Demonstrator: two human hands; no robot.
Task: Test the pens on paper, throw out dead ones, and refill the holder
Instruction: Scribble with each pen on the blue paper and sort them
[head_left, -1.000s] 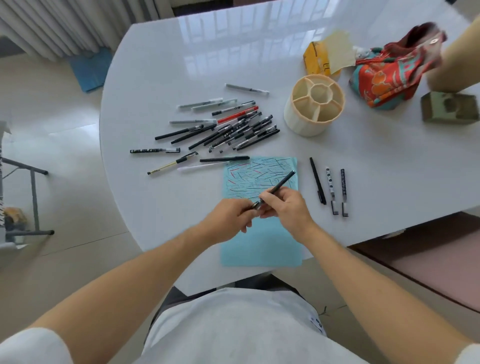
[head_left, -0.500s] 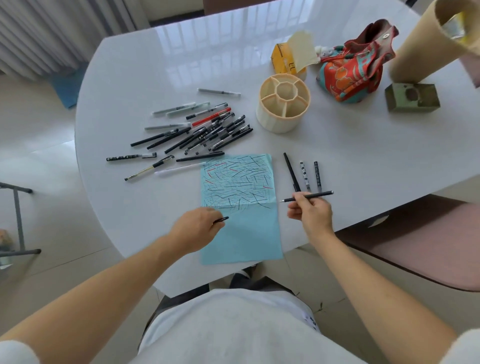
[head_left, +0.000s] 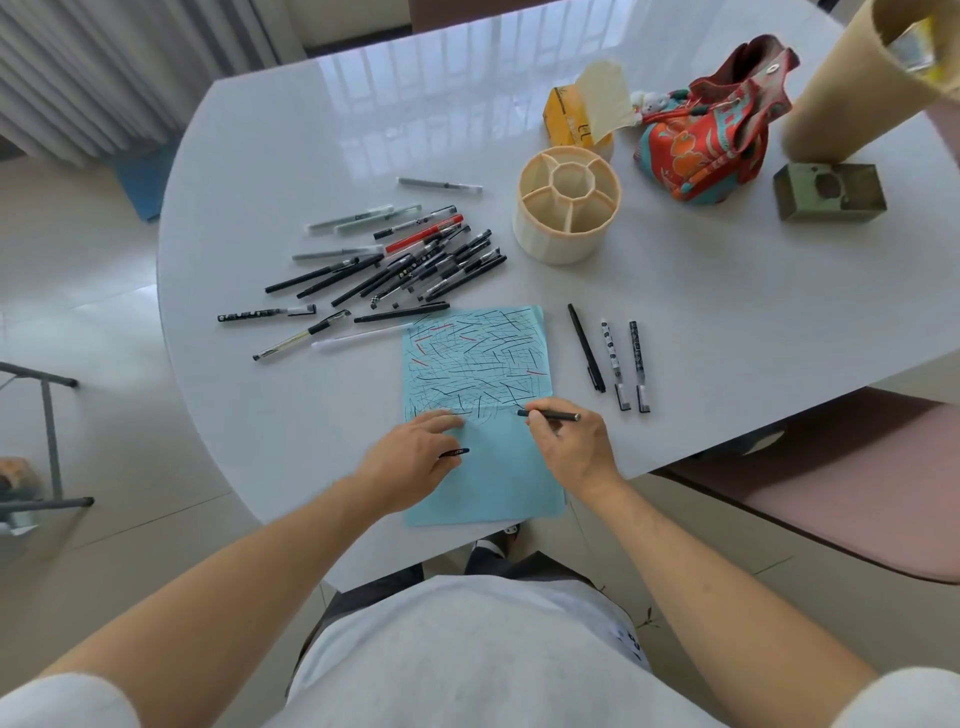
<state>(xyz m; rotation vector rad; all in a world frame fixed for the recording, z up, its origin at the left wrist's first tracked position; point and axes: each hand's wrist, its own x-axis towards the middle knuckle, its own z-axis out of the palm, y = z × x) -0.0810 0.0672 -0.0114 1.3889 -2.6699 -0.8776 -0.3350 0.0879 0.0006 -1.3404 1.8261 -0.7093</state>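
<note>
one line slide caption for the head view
Right hand presses a black pen to scribbled blue paper; left hand holds its cap.

Your glossy white rounded table (head_left: 727, 312) carries a scribbled light-blue paper sheet (head_left: 483, 467). Left of and beyond the sheet lies a loose heap of pens (head_left: 405, 260); just right of it, three separate pens (head_left: 613, 358); beyond it, a cream round compartmented holder (head_left: 540, 239), a patterned cloth bag (head_left: 701, 145) and a green box (head_left: 831, 202).

Both forearms reach forward – the left hand (head_left: 415, 457) lies palm down with fingers spread, the right hand (head_left: 569, 441) has fingers curled in a pinch
</note>
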